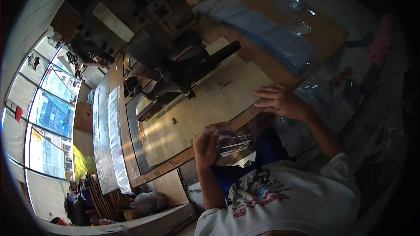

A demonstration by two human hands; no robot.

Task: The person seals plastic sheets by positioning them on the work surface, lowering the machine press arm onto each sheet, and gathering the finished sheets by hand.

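Observation:
My left hand [207, 143] is closed on a clear, shiny piece of plastic film [235, 144], held over my lap just off the near edge of the worktable. The fingers are partly blurred, and whether the film is one sheet or several cannot be made out. To the right, my right hand [278, 100] has its fingers stretched out over the near right edge of the pale work board [214, 96], with nothing visible in it. On that board lies a small metal piece [173, 121]. A dark press-like machine with a long black handle [223, 54] stands over the board.
Stacked bluish plastic sheets [262, 30] cover part of the brown table [330, 26] beyond. More clear plastic [321, 96] lies at my right. A long plastic-covered strip [116, 140] runs along the left. Low at left are a large clear bottle [148, 202] and upright boards [100, 196]. Other people stand in the background.

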